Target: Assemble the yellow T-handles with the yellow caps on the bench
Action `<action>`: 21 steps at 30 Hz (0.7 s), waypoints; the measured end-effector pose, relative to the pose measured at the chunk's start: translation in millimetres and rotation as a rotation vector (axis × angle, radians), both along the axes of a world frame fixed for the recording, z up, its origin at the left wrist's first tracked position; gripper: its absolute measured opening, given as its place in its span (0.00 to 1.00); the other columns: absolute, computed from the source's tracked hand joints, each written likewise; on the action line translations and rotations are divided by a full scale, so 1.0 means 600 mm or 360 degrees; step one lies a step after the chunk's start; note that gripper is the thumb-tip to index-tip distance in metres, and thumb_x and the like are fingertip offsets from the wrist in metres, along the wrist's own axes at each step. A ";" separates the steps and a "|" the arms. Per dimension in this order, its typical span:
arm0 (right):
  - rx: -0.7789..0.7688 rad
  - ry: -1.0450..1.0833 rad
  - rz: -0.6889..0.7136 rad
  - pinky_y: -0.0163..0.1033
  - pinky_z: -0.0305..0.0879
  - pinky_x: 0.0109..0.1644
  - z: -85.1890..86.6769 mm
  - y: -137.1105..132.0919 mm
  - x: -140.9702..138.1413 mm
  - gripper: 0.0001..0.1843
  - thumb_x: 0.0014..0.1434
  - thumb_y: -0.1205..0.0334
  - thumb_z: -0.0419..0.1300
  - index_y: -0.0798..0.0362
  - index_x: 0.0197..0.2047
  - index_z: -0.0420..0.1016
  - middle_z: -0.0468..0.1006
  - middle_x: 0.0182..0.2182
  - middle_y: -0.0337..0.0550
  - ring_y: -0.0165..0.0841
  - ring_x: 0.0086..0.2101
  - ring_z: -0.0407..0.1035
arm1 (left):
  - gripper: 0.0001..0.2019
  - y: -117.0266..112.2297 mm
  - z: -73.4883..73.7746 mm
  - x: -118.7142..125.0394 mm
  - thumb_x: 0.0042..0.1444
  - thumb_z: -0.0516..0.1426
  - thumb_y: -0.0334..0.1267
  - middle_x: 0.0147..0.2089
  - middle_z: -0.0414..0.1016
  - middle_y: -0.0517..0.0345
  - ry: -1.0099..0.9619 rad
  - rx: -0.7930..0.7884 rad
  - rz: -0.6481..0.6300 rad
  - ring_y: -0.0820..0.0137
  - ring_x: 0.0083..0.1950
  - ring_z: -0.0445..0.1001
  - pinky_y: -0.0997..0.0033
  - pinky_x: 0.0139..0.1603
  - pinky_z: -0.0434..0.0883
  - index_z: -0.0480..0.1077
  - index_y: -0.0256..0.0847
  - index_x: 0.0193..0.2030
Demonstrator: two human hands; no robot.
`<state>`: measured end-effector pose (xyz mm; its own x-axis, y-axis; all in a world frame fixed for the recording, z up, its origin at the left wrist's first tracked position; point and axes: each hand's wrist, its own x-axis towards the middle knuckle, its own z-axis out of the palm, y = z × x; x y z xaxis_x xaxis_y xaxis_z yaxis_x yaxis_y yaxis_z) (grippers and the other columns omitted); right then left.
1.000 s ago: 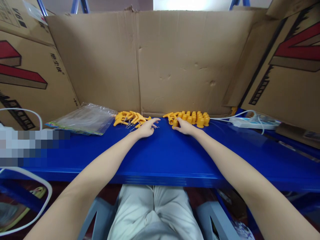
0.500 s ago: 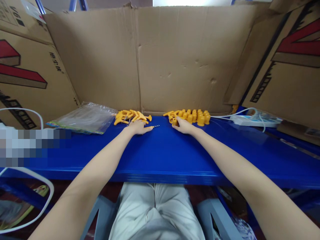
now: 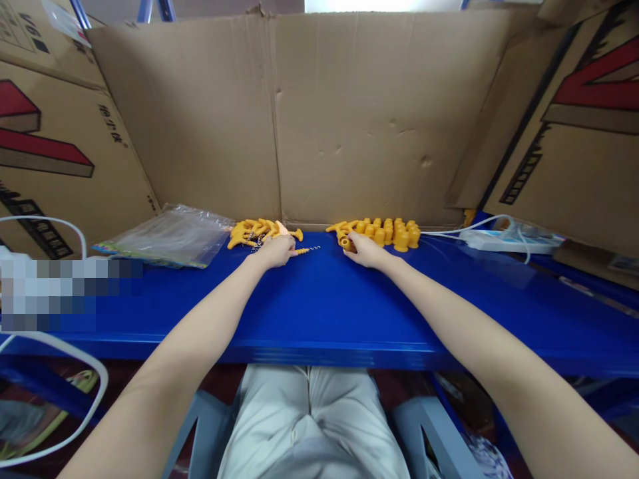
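Observation:
My left hand (image 3: pixel 277 252) is closed on a yellow corkscrew (image 3: pixel 303 251). Its thin metal spiral points right, just above the blue table (image 3: pixel 319 299); the handle is hidden in my fingers. Behind that hand lies a heap of yellow T-shaped handles (image 3: pixel 248 229) with metal spirals among them. My right hand (image 3: pixel 367 250) grips a short hollow yellow sleeve (image 3: pixel 346 244), its round open end facing me. Several yellow flanged sleeves (image 3: pixel 401 237) stand in rows beyond and to the right of this hand. More yellow T-shaped pieces (image 3: pixel 342 227) lie just behind it.
Clear plastic bags (image 3: pixel 172 233) lie on the left. A white power strip (image 3: pixel 509 239) with cables sits at the right. A tall cardboard sheet (image 3: pixel 349 120) walls off the back, with cardboard boxes (image 3: pixel 589 159) at both sides.
My left hand has closed on the corkscrew and moved slightly right with it. The sleeve in my right hand has tilted, so its open end now faces me.

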<state>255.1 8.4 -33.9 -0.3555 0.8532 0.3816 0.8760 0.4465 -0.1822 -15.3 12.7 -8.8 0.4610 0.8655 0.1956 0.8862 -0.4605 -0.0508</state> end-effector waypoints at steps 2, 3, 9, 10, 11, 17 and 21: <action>0.0108 -0.0083 0.0058 0.45 0.64 0.46 0.005 -0.004 -0.004 0.12 0.52 0.71 0.58 0.55 0.42 0.69 0.75 0.43 0.52 0.43 0.44 0.70 | 0.09 -0.001 0.000 0.004 0.58 0.53 0.41 0.41 0.77 0.50 -0.0043 0.0026 -0.0080 0.63 0.42 0.74 0.65 0.45 0.67 0.72 0.39 0.34; 0.0153 -0.0129 0.0082 0.45 0.63 0.47 0.007 -0.007 -0.006 0.12 0.52 0.72 0.57 0.55 0.42 0.70 0.75 0.44 0.52 0.44 0.45 0.69 | 0.09 -0.003 0.000 0.005 0.58 0.53 0.41 0.41 0.77 0.50 -0.0056 0.0045 -0.0120 0.63 0.41 0.73 0.66 0.44 0.67 0.72 0.39 0.34; 0.0209 -0.0261 0.0197 0.45 0.62 0.49 0.016 -0.018 -0.019 0.12 0.56 0.71 0.56 0.55 0.44 0.73 0.75 0.46 0.52 0.43 0.48 0.68 | 0.08 -0.010 0.002 0.012 0.58 0.53 0.38 0.41 0.75 0.49 -0.0039 0.0017 -0.0293 0.63 0.43 0.72 0.66 0.44 0.66 0.72 0.38 0.35; 0.0204 -0.0249 0.0226 0.45 0.62 0.49 0.016 -0.017 -0.019 0.12 0.56 0.71 0.56 0.55 0.44 0.73 0.75 0.45 0.52 0.43 0.47 0.68 | 0.08 -0.011 0.002 0.014 0.58 0.53 0.37 0.41 0.75 0.49 -0.0035 0.0013 -0.0308 0.63 0.44 0.72 0.66 0.45 0.66 0.72 0.38 0.35; 0.0202 -0.0231 0.0258 0.45 0.62 0.50 0.014 -0.016 -0.019 0.12 0.56 0.70 0.56 0.56 0.44 0.74 0.76 0.44 0.53 0.43 0.47 0.68 | 0.08 -0.011 0.001 0.014 0.58 0.53 0.37 0.42 0.75 0.49 -0.0034 0.0010 -0.0318 0.63 0.44 0.72 0.66 0.45 0.66 0.72 0.38 0.35; 0.0207 -0.0080 0.0342 0.44 0.64 0.51 0.002 0.005 -0.009 0.12 0.55 0.70 0.58 0.56 0.44 0.74 0.76 0.43 0.49 0.39 0.44 0.69 | 0.07 -0.008 -0.002 0.013 0.57 0.53 0.35 0.43 0.74 0.48 -0.0026 -0.0004 -0.0324 0.63 0.45 0.72 0.66 0.46 0.66 0.71 0.37 0.34; 0.0169 -0.0069 0.0349 0.44 0.64 0.50 -0.001 0.009 -0.006 0.12 0.55 0.70 0.57 0.56 0.44 0.74 0.76 0.43 0.51 0.40 0.45 0.70 | 0.08 -0.007 -0.002 0.012 0.58 0.52 0.37 0.39 0.74 0.49 -0.0051 0.0007 -0.0325 0.63 0.44 0.72 0.66 0.44 0.66 0.71 0.38 0.34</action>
